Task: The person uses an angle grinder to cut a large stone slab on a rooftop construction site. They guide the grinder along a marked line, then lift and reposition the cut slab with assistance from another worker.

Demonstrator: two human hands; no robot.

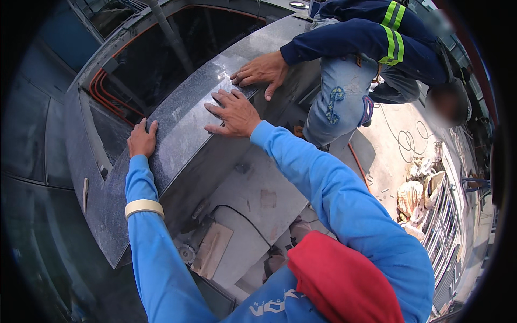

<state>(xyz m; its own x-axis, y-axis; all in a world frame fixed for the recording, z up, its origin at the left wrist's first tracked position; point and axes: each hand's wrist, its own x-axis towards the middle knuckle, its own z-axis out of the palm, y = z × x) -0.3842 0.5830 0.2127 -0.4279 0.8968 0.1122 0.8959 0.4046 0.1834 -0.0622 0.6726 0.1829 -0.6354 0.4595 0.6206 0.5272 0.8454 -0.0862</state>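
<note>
A curved grey speckled stone slab (180, 134) tops a counter around a dark opening. My left hand (142, 139) rests at the slab's inner edge, fingers stretched forward and thumb apart. On the slab's near side lies my right hand (235, 114), its fingers spread and nothing held in it. Just beyond it, a co-worker's hand (262, 71) is spread on the same slab, close to my right fingertips. A small thin strip (85, 194) sits on the slab's left part. My palms' undersides are hidden.
The co-worker in a dark blue sleeve (344, 40) crouches at the right. Orange conduits (102, 94) run inside the opening. Below the slab are a wooden board (213, 250), a round disc (186, 253) and a black cable (242, 215). Sacks (412, 196) and metal frames (439, 231) lie right.
</note>
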